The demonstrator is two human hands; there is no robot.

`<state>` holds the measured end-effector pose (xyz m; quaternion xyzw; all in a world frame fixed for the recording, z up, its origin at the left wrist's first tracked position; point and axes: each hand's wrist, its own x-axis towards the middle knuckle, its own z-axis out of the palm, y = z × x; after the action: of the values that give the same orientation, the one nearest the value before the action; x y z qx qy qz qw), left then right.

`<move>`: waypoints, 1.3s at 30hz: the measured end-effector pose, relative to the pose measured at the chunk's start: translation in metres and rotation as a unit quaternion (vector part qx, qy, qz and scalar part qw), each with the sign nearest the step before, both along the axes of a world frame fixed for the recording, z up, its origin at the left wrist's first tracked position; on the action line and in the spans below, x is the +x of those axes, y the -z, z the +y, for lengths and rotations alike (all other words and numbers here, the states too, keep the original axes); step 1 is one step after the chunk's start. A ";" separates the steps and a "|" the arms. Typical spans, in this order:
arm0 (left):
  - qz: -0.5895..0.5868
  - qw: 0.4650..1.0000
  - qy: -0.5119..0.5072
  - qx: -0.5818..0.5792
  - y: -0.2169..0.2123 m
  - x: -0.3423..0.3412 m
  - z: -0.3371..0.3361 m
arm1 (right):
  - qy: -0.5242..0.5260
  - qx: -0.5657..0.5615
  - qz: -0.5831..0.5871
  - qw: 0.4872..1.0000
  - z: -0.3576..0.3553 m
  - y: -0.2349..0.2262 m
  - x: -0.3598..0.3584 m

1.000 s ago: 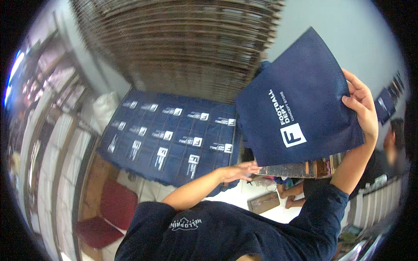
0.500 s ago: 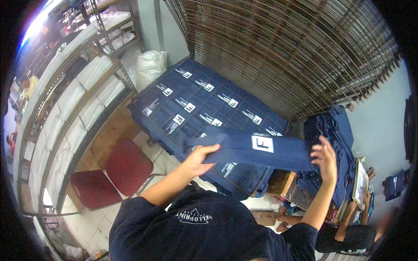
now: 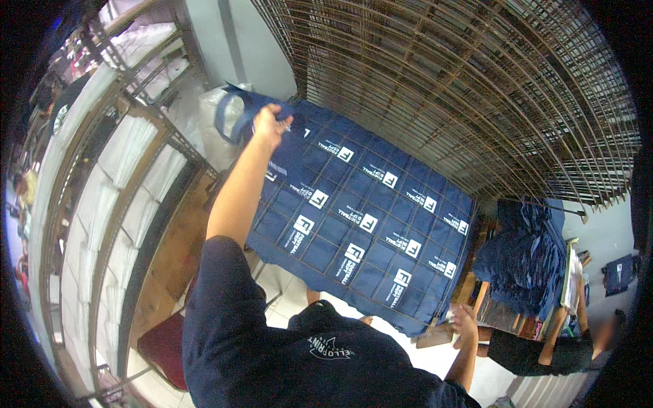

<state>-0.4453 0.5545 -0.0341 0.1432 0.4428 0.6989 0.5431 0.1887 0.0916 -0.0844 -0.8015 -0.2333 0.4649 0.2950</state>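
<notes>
My left hand [image 3: 272, 127] reaches to the far left corner of a broad wire rack. Its fingers close on a navy tote bag [image 3: 255, 102], whose strap loop [image 3: 220, 117] hangs out past the corner. Part of the bag lies behind my hand. Rows of navy fabric pieces with white prints [image 3: 354, 221] cover the rack, with thin wires crossing over them. Off the rack's near right corner is my right hand [image 3: 464, 323], empty, its fingers loosely bent and apart.
Raised wire racks [image 3: 435, 75] slope over the far side. A heap of navy fabric [image 3: 520, 258] lies at the right, beside a co-worker's arm [image 3: 554, 336]. Shelves with white stacks [image 3: 126, 149] line the left. A red chair [image 3: 163, 350] and a plastic sack [image 3: 216, 139] stand nearby.
My left hand has carried the navy bag away to the far left corner. My right hand has let go of it and dropped toward me. The view has shifted.
</notes>
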 end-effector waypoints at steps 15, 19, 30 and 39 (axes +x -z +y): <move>0.060 0.952 -0.009 -0.301 0.201 -0.039 0.026 | 0.054 -0.262 -0.034 0.963 -0.127 0.040 -0.036; 0.106 0.936 0.028 -0.334 0.240 -0.027 0.027 | 0.039 -0.217 -0.069 0.973 -0.104 0.027 -0.054; 0.170 0.927 0.036 -0.331 0.244 -0.007 0.042 | 0.001 -0.239 -0.105 0.965 -0.099 0.039 -0.070; 0.070 0.913 -0.083 -0.393 0.249 0.016 0.039 | 0.013 -0.243 -0.103 0.965 -0.087 0.033 -0.082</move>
<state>-0.4294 0.5940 -0.2833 -0.0710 0.7291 0.4989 0.4631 0.1063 0.0051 -0.1172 -0.8954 -0.1319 0.4191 0.0719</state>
